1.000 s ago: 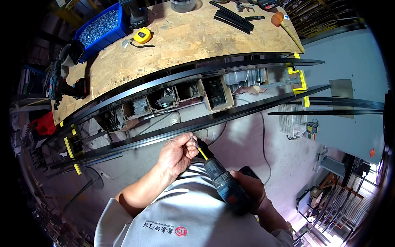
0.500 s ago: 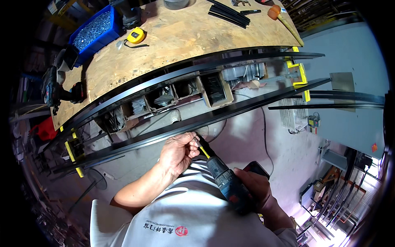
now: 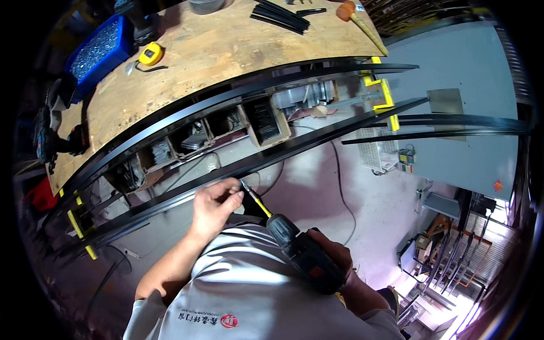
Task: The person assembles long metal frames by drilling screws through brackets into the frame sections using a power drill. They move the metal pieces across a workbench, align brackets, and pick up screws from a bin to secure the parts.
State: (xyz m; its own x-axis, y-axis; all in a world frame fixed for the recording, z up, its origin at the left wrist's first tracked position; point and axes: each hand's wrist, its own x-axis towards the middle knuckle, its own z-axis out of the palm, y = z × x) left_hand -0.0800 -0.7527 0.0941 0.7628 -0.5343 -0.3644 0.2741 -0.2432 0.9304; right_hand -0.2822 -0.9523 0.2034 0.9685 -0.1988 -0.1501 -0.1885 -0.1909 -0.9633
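My right hand [image 3: 334, 253] grips a dark cordless drill [image 3: 303, 255], which points up and to the left. A long yellow-banded driver bit [image 3: 260, 205] sticks out of its chuck, with a small silvery piece, perhaps a screw, at the tip. Beside that tip my left hand [image 3: 217, 204] is closed, its thumb and forefinger bent together. What those fingers hold, if anything, is too small to make out. Just beyond both hands runs a long black metal profile [image 3: 266, 160], resting across yellow supports [image 3: 395, 122]. A second black profile [image 3: 226, 101] lies parallel, closer to the bench.
The wooden bench [image 3: 187, 62] carries a blue bin [image 3: 96, 56] of small metal parts, a yellow tape measure [image 3: 151, 54], black strips [image 3: 277, 17], a mallet [image 3: 362, 25] and another power tool [image 3: 56, 133]. Open boxes [image 3: 263, 122] stand below. A cable [image 3: 340, 181] crosses the floor.
The whole view has shifted, so the bench and profiles sit further left. My left fingers have eased back from around the bit and lie beside its tip. The drill stays in my right hand.
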